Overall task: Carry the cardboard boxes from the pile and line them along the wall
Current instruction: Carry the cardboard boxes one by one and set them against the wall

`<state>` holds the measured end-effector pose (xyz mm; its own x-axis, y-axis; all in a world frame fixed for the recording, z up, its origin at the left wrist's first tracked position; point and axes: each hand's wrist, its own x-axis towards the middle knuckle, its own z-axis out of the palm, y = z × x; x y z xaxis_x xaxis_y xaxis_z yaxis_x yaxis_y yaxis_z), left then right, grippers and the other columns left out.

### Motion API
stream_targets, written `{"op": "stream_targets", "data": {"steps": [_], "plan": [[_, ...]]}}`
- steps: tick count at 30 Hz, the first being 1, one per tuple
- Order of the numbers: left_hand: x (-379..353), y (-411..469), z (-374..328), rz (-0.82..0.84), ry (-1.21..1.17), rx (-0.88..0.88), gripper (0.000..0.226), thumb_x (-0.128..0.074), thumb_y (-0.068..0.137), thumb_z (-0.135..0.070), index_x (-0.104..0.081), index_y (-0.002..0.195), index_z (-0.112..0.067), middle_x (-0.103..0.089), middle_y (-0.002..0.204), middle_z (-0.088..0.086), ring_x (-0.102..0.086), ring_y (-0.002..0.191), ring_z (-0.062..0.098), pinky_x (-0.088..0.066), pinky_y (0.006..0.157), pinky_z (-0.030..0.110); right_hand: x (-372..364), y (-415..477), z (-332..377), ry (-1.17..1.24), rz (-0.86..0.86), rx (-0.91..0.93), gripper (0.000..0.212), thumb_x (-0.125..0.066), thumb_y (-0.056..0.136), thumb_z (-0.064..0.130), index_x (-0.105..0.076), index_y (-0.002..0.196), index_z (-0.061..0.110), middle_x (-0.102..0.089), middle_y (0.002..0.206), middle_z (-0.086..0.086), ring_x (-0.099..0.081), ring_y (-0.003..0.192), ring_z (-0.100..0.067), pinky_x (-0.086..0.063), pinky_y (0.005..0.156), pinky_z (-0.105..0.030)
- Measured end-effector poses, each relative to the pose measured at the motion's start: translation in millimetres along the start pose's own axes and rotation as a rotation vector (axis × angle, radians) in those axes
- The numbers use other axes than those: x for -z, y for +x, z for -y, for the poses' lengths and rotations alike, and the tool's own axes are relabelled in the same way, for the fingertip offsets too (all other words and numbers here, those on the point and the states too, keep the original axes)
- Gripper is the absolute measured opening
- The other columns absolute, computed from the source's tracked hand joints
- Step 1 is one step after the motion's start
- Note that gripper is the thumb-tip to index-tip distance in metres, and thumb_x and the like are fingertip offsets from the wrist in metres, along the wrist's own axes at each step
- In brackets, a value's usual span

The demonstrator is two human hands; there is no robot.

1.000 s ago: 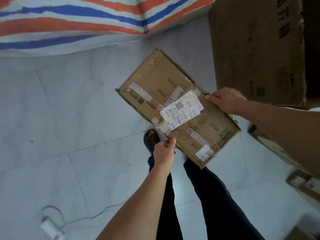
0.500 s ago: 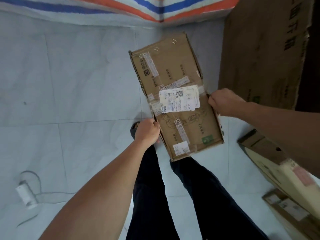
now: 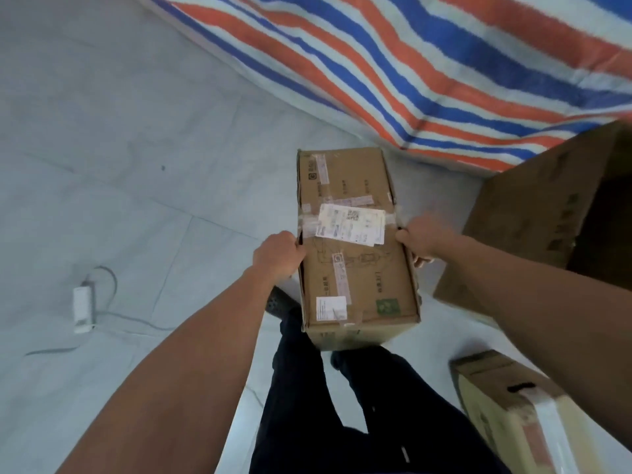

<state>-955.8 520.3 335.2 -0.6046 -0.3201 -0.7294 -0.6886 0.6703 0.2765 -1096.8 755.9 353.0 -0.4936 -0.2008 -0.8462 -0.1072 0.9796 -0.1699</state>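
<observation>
The box (image 3: 355,254), slanted before, is being gripped straight by the left hand (image 3: 278,254) and right hand (image 3: 424,239), and carried toward the far striped sheet (image 3: 427,73).

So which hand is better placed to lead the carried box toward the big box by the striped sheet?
Probably the right hand: it grips the box on the side facing the big box by the striped sheet. The left hand grips the far side.
</observation>
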Motion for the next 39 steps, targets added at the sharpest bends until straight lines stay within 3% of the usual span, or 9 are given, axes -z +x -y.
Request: {"op": "stream_targets", "data": {"steps": [3, 10, 17, 22, 30, 39], "plan": [[40, -23, 52, -0.018, -0.093, 0.076, 0.03, -0.045, 0.095, -0.033, -0.057, 0.075, -0.014, -0.069, 0.074, 0.005, -0.07, 0.064, 0.02, -0.056, 0.067, 0.032, 17, -19, 85, -0.088, 0.025, 0.042, 0.04, -0.039, 0.103, 0.035, -0.063, 0.09, 0.006, -0.072, 0.077, -0.008, -0.072, 0.066, -0.02, -0.061, 0.069, -0.034], [190, -66, 165, -0.21, -0.179, 0.154, 0.034, -0.045, 0.095, -0.035, -0.051, 0.066, -0.017, -0.064, 0.072, 0.004, -0.069, 0.071, 0.023, -0.055, 0.068, 0.035, 54, -55, 297, -0.322, -0.1, 0.222, 0.034, -0.04, 0.103, 0.035, -0.058, 0.085, 0.013, -0.068, 0.08, -0.006, -0.07, 0.076, -0.019, -0.06, 0.079, -0.033], [363, -124, 270, -0.509, -0.19, 0.268, 0.035, -0.045, 0.093, -0.037, -0.053, 0.067, -0.015, -0.063, 0.071, 0.003, -0.067, 0.072, 0.023, -0.054, 0.068, 0.035, 98, -98, 513, -0.565, -0.255, 0.573, 0.033, -0.037, 0.103, 0.037, -0.055, 0.083, 0.018, -0.057, 0.077, -0.002, -0.055, 0.07, -0.014, -0.047, 0.07, -0.028], [463, -139, 333, -0.679, -0.228, 0.357, 0.041, -0.044, 0.093, -0.045, -0.056, 0.068, -0.014, -0.064, 0.073, 0.004, -0.065, 0.073, 0.024, -0.053, 0.068, 0.034, 132, -109, 656, -0.606, -0.356, 0.765, 0.038, -0.037, 0.103, 0.04, -0.055, 0.079, 0.018, -0.06, 0.08, -0.006, -0.06, 0.075, -0.018, -0.052, 0.078, -0.034], [627, -103, 452, -0.808, -0.299, 0.535, 0.04, -0.048, 0.093, -0.045, -0.054, 0.068, -0.014, -0.065, 0.074, 0.004, -0.066, 0.074, 0.024, -0.052, 0.067, 0.034, 176, -82, 911, -0.68, -0.428, 1.02, 0.039, -0.036, 0.103, 0.042, -0.055, 0.079, 0.018, -0.059, 0.078, -0.003, -0.061, 0.075, -0.017, -0.053, 0.078, -0.033], [744, -66, 580, -0.837, -0.458, 0.664, 0.038, -0.046, 0.093, -0.043, -0.052, 0.066, -0.016, -0.06, 0.068, 0.001, -0.065, 0.074, 0.024, -0.053, 0.069, 0.035, 174, -58, 1150, -0.781, -0.452, 1.183, 0.039, -0.036, 0.101, 0.042, -0.045, 0.069, 0.022, -0.051, 0.071, 0.0, -0.055, 0.068, -0.018, -0.052, 0.074, -0.037]]}}
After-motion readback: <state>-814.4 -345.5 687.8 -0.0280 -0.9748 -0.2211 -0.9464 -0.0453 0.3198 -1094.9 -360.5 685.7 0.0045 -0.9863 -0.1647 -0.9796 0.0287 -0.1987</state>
